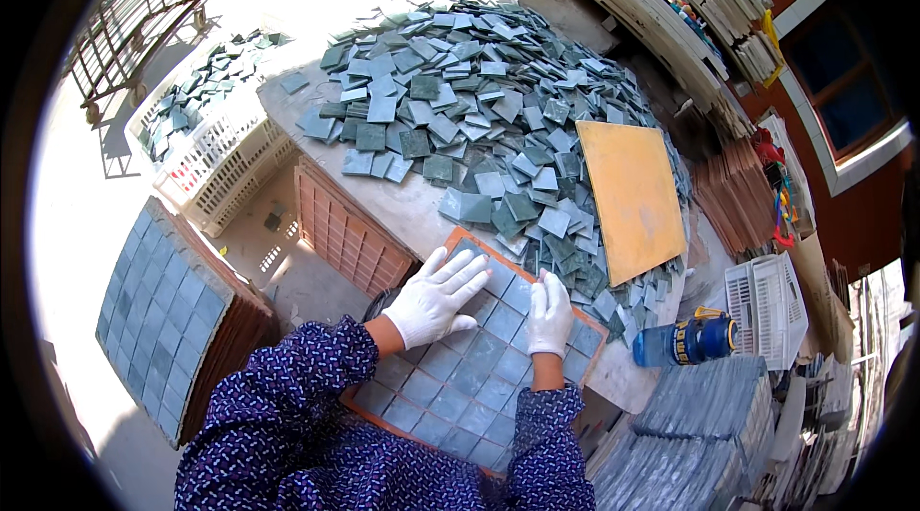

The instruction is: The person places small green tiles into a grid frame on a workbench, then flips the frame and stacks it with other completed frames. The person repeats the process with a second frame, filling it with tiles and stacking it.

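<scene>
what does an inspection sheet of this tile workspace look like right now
surface: grey table, mostly covered
job's things: orange-rimmed tray gridded with blue-green square tiles; loose tile heap behind it
clutter: orange board on the heap; blue bottle lying at the table edge
hands: white-gloved left hand and right hand flat on the tray's tiles, holding nothing
cables: nothing seen
surroundings: white crate of tiles, filled tray stack at left, tile sheets at right

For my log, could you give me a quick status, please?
Left hand flat on tile tray. Right hand beside it. Loose tiles heaped beyond.
</scene>
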Demonstrator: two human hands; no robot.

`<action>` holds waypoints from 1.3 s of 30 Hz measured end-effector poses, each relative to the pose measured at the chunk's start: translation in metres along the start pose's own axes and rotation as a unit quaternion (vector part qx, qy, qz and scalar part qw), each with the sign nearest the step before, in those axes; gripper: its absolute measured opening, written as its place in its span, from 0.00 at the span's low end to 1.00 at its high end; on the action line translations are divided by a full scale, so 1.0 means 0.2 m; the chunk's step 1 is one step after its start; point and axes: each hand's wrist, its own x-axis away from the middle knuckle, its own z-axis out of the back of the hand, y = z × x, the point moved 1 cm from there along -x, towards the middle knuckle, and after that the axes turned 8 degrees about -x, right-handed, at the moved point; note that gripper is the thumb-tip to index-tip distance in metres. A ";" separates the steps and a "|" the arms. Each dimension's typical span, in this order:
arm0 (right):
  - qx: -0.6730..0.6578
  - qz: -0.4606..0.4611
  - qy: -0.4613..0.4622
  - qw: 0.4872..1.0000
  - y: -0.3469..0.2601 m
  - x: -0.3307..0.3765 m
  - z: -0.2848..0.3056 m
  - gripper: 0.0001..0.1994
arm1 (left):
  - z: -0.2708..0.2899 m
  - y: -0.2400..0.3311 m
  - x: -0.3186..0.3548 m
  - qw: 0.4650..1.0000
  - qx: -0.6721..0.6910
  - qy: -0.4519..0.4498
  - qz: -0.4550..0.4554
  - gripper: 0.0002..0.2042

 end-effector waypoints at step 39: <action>0.331 0.018 -0.035 0.943 0.35 0.30 0.29 0.47 | -0.07 0.08 -0.06 0.989 -0.124 -0.073 -0.042 0.37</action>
